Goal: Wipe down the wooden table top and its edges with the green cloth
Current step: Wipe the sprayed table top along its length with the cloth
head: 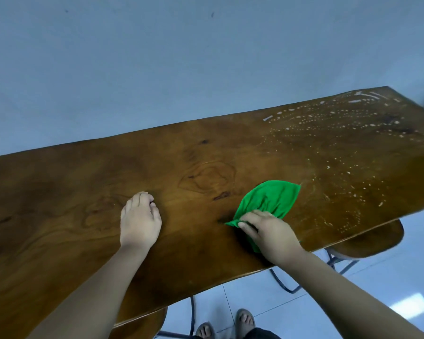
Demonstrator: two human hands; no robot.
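A long wooden table top (206, 167) runs across the view from lower left to upper right. A green cloth (271, 198) lies spread on it near the front edge, right of centre. My right hand (269, 234) grips the cloth's near end, fingers curled into the fabric. My left hand (140, 220) rests on the wood to the left of the cloth, fingers bent under at the tips, holding nothing. White droplets and streaks (340, 133) cover the right part of the top, beyond the cloth.
A blue-grey wall (181, 57) stands right behind the table's far edge. A wooden stool (375, 241) on a metal frame sits under the front edge at right, another stool seat (145, 324) at lower left. My feet (230, 325) stand on a pale tiled floor.
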